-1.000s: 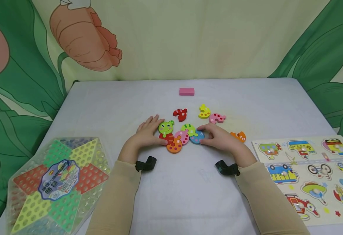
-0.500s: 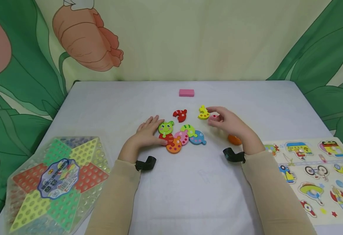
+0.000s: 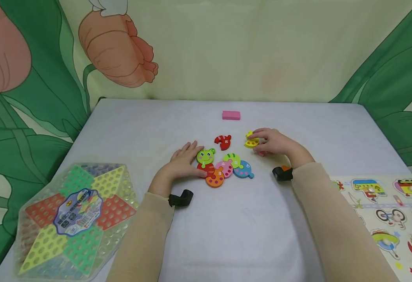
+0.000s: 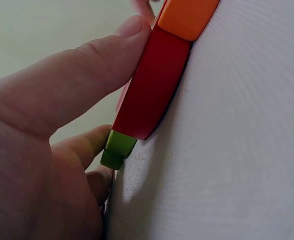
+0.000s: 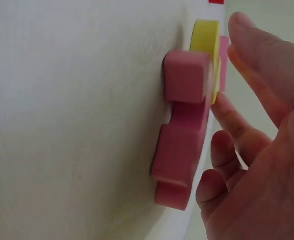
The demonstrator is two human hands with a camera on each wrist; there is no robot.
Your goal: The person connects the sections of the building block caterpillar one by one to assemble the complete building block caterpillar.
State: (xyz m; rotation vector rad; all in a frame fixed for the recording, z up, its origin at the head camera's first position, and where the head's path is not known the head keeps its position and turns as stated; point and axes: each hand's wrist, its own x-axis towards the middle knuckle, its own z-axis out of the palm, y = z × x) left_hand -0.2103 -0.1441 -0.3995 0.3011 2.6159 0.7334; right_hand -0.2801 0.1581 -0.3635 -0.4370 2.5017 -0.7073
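Observation:
A caterpillar puzzle lies partly joined: a green smiling head [image 3: 206,156], then a red striped piece [image 3: 206,169], orange, pink and green ones, and a blue piece [image 3: 243,170] at the end. My left hand [image 3: 181,163] rests beside the head, thumb against the red piece's edge, other fingers extended. Over the loose pieces on the right, my right hand [image 3: 278,143] is held with relaxed fingers. Its fingertips overlap the yellow piece [image 3: 251,144]. Under them is a spotted pink piece [image 5: 179,145], apart from the thumb in the right wrist view. A loose red piece [image 3: 223,142] sits behind the chain.
A pink block [image 3: 231,115] lies near the far edge. At left stands a clear-lidded hexagonal game box [image 3: 40,207]; at right, a vehicle peg puzzle board [image 3: 368,207] extends partly under the right sleeve. An orange piece [image 3: 285,167] is mostly hidden behind the right wrist camera.
My right hand has left the blue piece and moved back and right to the loose yellow and pink pieces. The left hand stays at the head and red piece. The head view has shifted slightly.

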